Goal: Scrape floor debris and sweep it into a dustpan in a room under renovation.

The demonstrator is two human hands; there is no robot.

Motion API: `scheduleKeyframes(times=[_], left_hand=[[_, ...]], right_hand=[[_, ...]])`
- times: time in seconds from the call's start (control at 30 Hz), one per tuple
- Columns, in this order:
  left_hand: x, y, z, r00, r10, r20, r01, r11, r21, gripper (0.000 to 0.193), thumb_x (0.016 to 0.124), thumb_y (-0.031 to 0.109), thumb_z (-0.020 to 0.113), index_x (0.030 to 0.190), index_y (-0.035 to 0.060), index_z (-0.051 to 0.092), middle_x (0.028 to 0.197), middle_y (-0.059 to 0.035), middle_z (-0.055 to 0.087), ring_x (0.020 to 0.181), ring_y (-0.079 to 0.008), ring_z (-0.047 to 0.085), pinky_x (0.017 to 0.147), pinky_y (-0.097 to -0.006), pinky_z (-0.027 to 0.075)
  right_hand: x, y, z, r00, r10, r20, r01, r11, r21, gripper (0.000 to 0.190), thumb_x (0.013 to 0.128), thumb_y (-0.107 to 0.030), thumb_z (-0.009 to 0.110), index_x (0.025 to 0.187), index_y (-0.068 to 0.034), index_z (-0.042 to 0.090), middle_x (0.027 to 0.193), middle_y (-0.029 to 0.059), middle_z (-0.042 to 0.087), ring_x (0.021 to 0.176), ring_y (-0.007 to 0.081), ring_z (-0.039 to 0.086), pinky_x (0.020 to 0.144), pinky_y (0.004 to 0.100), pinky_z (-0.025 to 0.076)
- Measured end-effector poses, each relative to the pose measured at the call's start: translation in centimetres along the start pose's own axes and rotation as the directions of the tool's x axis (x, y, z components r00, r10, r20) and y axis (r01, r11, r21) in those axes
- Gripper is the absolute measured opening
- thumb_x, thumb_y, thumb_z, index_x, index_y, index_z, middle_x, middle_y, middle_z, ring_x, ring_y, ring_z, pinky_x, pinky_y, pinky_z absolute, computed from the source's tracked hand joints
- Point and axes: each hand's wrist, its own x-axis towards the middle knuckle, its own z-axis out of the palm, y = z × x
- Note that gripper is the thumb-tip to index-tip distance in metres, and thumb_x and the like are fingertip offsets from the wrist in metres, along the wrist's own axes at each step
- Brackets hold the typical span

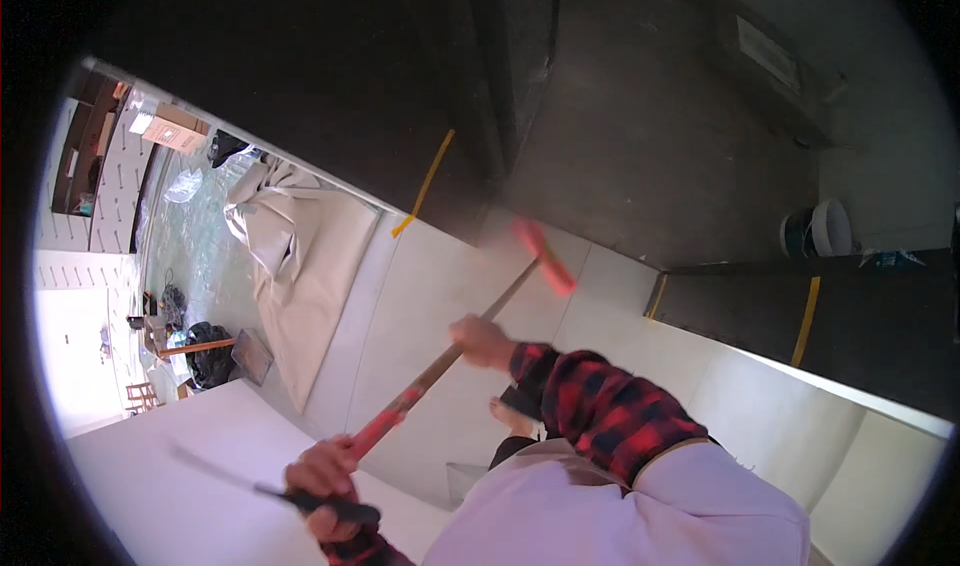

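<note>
My right hand (480, 341) grips the wooden shaft of a long-handled tool (436, 371), partway along it. Its crosswise red head (546, 258) is blurred, so I cannot tell if it is a broom or a scraper. Lower left, my left hand (322, 472) is closed around the red-covered end of the same shaft. That hand also holds a black-handled tool (337, 507) with a thin, blurred rod pointing left. The red head is in front of pale floor tiles (450, 266); whether it touches them is unclear.
Dark panels with yellow tape strips (431, 179) stand ahead and right. A white bucket (831, 228) lies tipped at right. Crumpled beige sheeting (300, 243), a cardboard box (176, 127) and a black bag (210, 356) are at left. A white wall surface (217, 476) borders the lower left.
</note>
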Motion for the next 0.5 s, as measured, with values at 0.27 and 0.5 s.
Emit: scheduleKeyframes(times=[0.27,0.5], left_hand=[[-6.5,-5.9,-2.8,0.84,-0.209,-0.501,0.109,0.969,-0.221,0.018,0.076,0.024,0.043,0.071,0.0081,0.038,0.06,-0.0025,0.036,0.061,-0.0172,0.039,0.079,-0.0374,0.035],[-12.3,6.6,-7.1,0.781,-0.065,-0.621,0.08,0.997,-0.004,0.018,0.075,0.027,0.044,0.064,0.0136,0.042,0.054,-0.0022,0.036,0.058,-0.0178,0.039,0.076,-0.0418,0.036]], right_hand=[[4.3,4.3,4.3,0.879,-0.028,0.476,0.184,0.941,-0.284,0.01,0.063,-0.004,0.053,0.069,-0.007,0.06,0.073,0.0149,0.06,0.077,0.0343,0.059,0.065,0.043,0.048],[-0.2,-9.7,14.3,0.783,-0.216,0.583,0.253,0.967,0.018,0.01,0.066,-0.006,0.052,0.075,-0.007,0.057,0.078,0.014,0.06,0.08,0.0333,0.058,0.065,0.0449,0.048]])
